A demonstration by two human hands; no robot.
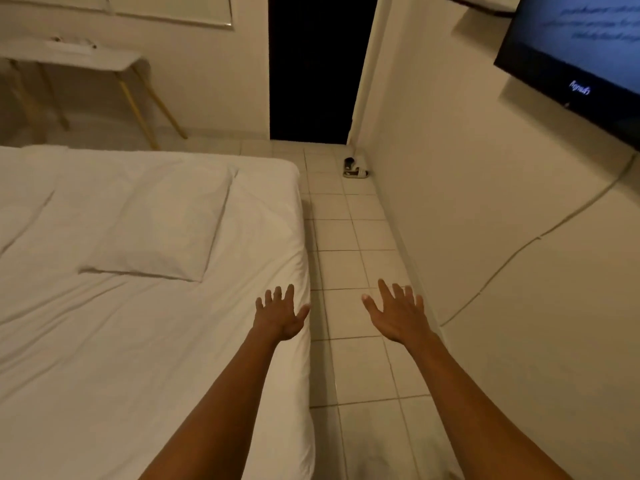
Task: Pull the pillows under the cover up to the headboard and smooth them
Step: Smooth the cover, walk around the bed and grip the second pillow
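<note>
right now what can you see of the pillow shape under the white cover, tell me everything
The pillow shows only as a raised rectangular bulge beneath the white cover; its own fabric is hidden. It lies flat, slightly skewed, near the bed's right edge, with crisp shadowed ridges along its near and right sides. The cloth over it looks soft and lightly creased. Neither the left hand nor the right hand touches it; both are open.

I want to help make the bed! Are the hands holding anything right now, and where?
Nothing is held. The left hand is spread open over the bed's edge, and the right hand is open over the floor.
</note>
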